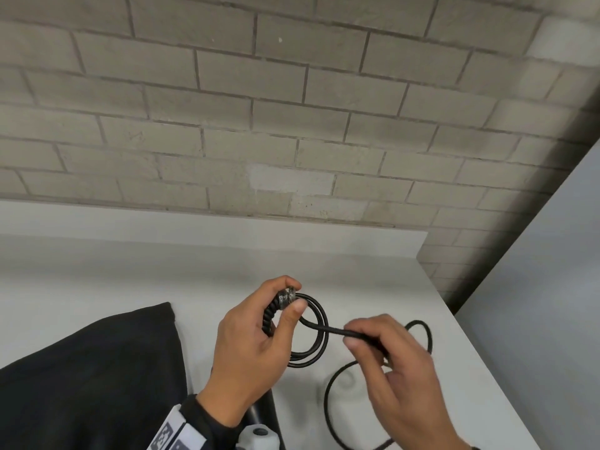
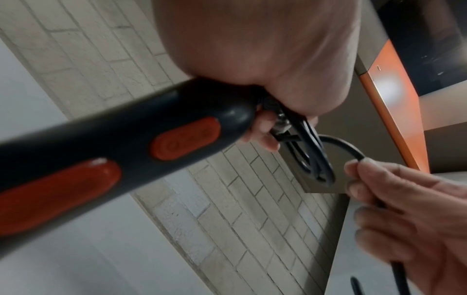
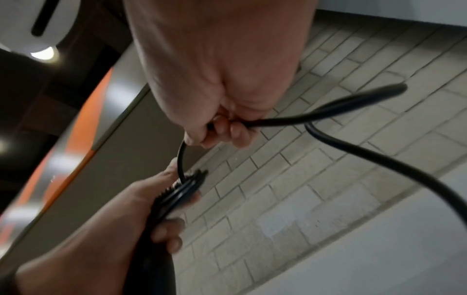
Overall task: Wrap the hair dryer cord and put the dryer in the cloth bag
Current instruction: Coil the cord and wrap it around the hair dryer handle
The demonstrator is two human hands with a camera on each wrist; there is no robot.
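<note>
My left hand (image 1: 292, 295) grips the butt end of the hair dryer's handle, with thumb and fingers holding two or three small loops of the black cord (image 1: 313, 332) against the ribbed strain relief. In the left wrist view the dark handle (image 2: 126, 143) shows two orange-red buttons. My right hand (image 1: 352, 335) pinches the cord just right of the loops, and the slack trails over the table (image 1: 329, 401). The black cloth bag (image 1: 97, 368) lies flat at the left. The dryer's head is hidden below my left wrist.
The white table (image 1: 162, 271) ends at a grey brick wall (image 1: 292, 125) behind and at a diagonal edge (image 1: 470, 336) on the right. Loose cord curls near that right edge (image 1: 422, 329).
</note>
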